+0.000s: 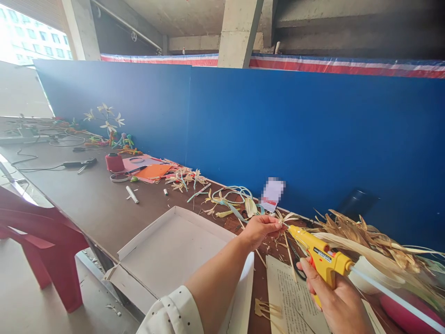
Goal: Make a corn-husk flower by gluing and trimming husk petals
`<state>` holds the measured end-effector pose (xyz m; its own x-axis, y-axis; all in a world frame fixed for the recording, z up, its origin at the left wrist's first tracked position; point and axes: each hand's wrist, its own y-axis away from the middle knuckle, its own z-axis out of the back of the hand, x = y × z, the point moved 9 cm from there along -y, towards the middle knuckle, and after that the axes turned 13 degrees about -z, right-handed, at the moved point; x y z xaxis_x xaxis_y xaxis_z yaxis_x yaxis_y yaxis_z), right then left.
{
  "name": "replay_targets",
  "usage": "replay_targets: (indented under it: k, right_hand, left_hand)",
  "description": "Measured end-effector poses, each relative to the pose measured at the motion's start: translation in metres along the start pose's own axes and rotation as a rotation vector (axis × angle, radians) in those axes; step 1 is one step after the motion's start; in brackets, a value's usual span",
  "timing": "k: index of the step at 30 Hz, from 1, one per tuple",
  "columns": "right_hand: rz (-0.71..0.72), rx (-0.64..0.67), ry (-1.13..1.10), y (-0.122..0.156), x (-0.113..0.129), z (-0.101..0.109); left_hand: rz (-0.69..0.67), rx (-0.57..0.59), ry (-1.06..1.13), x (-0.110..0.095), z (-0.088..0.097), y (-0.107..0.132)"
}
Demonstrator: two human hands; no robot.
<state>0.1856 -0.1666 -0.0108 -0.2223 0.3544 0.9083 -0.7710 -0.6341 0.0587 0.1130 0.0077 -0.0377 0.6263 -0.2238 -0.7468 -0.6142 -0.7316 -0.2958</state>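
My right hand [333, 297] grips a yellow hot glue gun [321, 257] with a clear glue stick trailing from its back end. Its nozzle points left at a small piece of dried straw [288, 218], which my left hand [260, 229] pinches between thumb and fingers. Both hands hover over the brown table [86, 199] near its right end. A thin straw stem hangs down from the pinched piece. Beneath the gun lies a printed paper sheet [288, 297].
A flat white cardboard box lid [167, 250] lies at the table's near edge. A heap of dried husks [368, 239] is at the right. Scissors [297, 264], a red spool [114, 162], orange paper [153, 171], straw flowers [106, 120] and cables lie along the blue partition [278, 130]. A red plastic chair [41, 236] stands left.
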Motion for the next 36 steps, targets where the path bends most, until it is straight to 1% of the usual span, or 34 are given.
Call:
replay_targets:
  k: [4,13,19,27,32,36]
  right_hand:
    - [0.026,-0.014,0.009,0.0013,0.0030,0.0007]
    - [0.030,-0.022,0.060,0.0000,0.0006,0.0007]
    - [0.063,-0.041,0.077,0.0006,0.0060,0.0023]
    - [0.057,-0.071,0.073,0.0019,0.0062,0.0035]
    - [0.049,-0.068,0.111,0.0046,0.0066,0.0014]
    - [0.057,-0.106,0.102,0.0069,0.0096,0.0045]
  left_hand:
    - [-0.008,-0.009,-0.003,-0.0023,-0.0007,-0.0003]
    - [-0.017,-0.015,0.003,0.0004,0.0005,-0.0020]
    - [-0.011,-0.033,0.005,-0.0018,0.0003,-0.0004]
    - [-0.018,-0.026,0.008,-0.0023,0.0000,-0.0006]
    - [-0.018,-0.020,-0.005,-0.0015,0.0006,-0.0012]
    - [-0.019,-0.021,-0.005,-0.0003,0.0013,-0.0022]
